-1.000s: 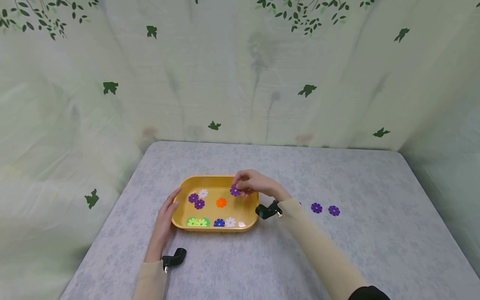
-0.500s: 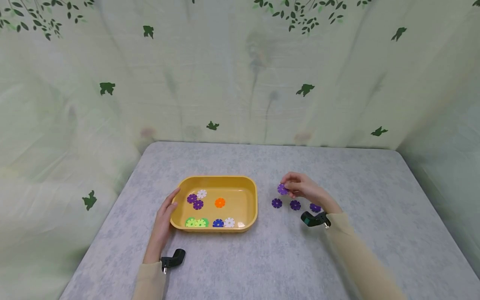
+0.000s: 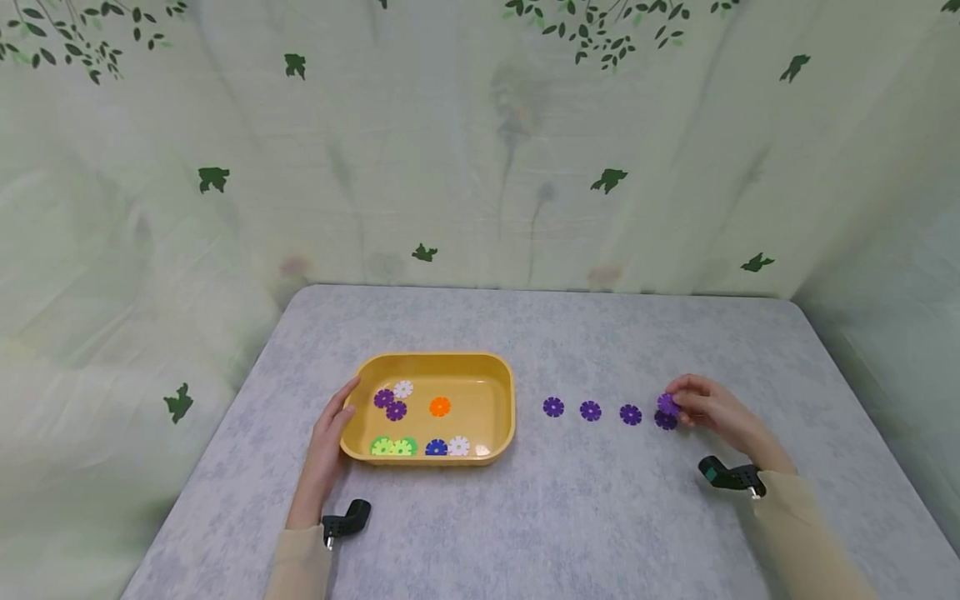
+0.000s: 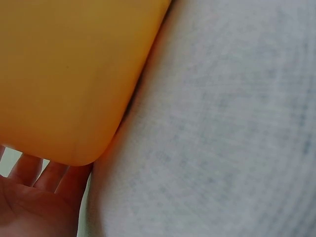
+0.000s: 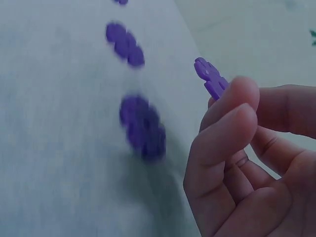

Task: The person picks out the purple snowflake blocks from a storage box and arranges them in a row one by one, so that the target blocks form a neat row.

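My right hand [image 3: 712, 410] pinches a purple flower-shaped disc [image 3: 667, 403] at the right end of a row of purple discs. In the right wrist view that held disc [image 5: 211, 79] pokes up beyond the fingertips, above the tabletop. A dark purple disc [image 3: 665, 421] lies on the table just below it. My left hand [image 3: 327, 437] rests against the left side of a yellow tray [image 3: 495, 408], fingers extended along its outer wall. The left wrist view shows the tray's side [image 4: 64, 89] large, with fingers partly hidden behind it.
Purple discs [image 3: 590, 411] lie in a row right of the tray. Inside the tray are two purple discs [image 3: 395, 411], an orange one [image 3: 439, 407], green ones [image 3: 402, 447], a blue one [image 3: 436, 447] and white ones [image 3: 458, 446]. A patterned curtain [image 3: 480, 167] hangs behind the table.
My right hand carried the purple disc out of the tray and rightward along the row to its far end. The left hand stayed at the tray's side.
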Demonstrator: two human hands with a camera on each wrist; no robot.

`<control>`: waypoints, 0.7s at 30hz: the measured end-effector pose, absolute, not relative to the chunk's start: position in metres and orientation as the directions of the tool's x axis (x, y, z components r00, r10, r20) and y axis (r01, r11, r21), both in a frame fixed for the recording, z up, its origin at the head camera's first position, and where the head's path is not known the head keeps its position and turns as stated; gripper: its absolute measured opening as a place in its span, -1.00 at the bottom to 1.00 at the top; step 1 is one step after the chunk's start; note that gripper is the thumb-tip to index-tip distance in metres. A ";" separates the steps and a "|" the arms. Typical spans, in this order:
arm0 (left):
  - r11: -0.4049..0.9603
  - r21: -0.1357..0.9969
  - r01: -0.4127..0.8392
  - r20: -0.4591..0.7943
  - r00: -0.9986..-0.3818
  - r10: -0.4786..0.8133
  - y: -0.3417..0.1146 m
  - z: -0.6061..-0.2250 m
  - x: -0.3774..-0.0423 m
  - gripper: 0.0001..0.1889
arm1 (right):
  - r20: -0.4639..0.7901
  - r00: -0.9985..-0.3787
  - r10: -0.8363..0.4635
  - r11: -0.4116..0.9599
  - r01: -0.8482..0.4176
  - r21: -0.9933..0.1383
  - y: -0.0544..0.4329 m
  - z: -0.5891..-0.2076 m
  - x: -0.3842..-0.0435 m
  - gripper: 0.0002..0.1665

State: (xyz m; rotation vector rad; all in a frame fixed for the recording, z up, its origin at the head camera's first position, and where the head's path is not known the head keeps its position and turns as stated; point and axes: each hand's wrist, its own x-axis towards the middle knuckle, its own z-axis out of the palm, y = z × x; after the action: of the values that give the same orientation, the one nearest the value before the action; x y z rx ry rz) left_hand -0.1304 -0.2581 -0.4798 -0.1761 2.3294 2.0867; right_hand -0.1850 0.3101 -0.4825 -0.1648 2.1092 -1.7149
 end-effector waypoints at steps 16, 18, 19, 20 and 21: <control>0.105 0.989 -0.106 -0.098 -0.992 -0.078 -0.254 -0.470 -0.127 -0.52 | -0.283 -0.938 -0.200 0.421 0.178 -0.889 0.350 -0.490 -0.165 -0.63; 0.109 0.988 -0.111 -0.102 -0.992 -0.079 -0.254 -0.470 -0.127 -0.52 | -0.284 -0.940 -0.188 0.452 0.173 -0.875 0.348 -0.489 -0.165 -0.65; 0.109 0.988 -0.113 -0.104 -0.991 -0.080 -0.254 -0.470 -0.127 -0.52 | -0.284 -0.941 -0.182 0.468 0.171 -0.867 0.348 -0.489 -0.165 -0.66; 0.112 0.987 -0.114 -0.105 -0.991 -0.080 -0.254 -0.469 -0.127 -0.52 | -0.284 -0.942 -0.176 0.482 0.169 -0.859 0.347 -0.490 -0.164 -0.67; 0.111 0.987 -0.113 -0.104 -0.991 -0.079 -0.254 -0.469 -0.127 -0.52 | -0.288 -0.943 -0.168 0.494 0.172 -0.852 0.346 -0.490 -0.164 -0.68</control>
State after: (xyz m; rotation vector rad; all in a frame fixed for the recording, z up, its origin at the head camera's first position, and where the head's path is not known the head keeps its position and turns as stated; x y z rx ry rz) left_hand -0.1266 -0.2535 -0.4689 -0.2005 2.3225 2.0679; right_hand -0.1642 0.3464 -0.4897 0.0040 2.4101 -1.4293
